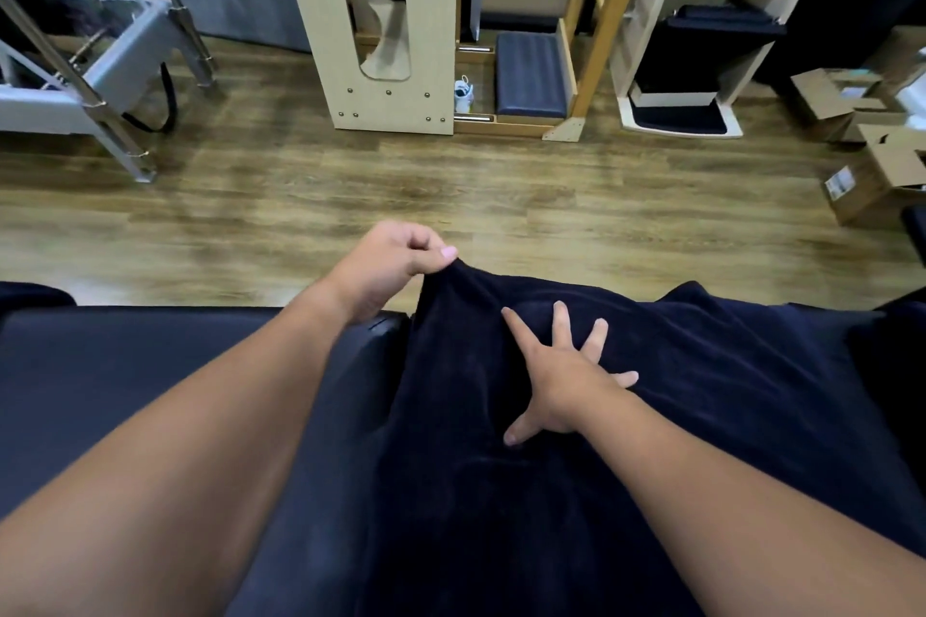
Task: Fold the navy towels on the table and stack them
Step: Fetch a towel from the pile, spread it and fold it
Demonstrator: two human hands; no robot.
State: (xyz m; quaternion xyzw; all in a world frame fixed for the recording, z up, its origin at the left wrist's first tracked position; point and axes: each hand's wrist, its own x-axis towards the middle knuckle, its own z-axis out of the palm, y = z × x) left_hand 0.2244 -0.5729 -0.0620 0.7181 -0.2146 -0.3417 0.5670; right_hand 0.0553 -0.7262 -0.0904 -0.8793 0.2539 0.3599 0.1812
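Early in the task, by the look of it. One navy towel (626, 416) spread over the right part of the dark padded table (150, 366), rumpled, no crisp fold visible. Left hand (386, 266) pinching the towel's far left corner, fingers (441, 253) curled round the cloth and lifting it just past the table's far edge. Right hand (561, 376) pressed flat on the towel's middle, fingers spread wide, holding nothing. No folded stack anywhere in view; more dark cloth at the right edge, too indistinct to call. Left to do, probably: fold this towel, fold any others, stack all.
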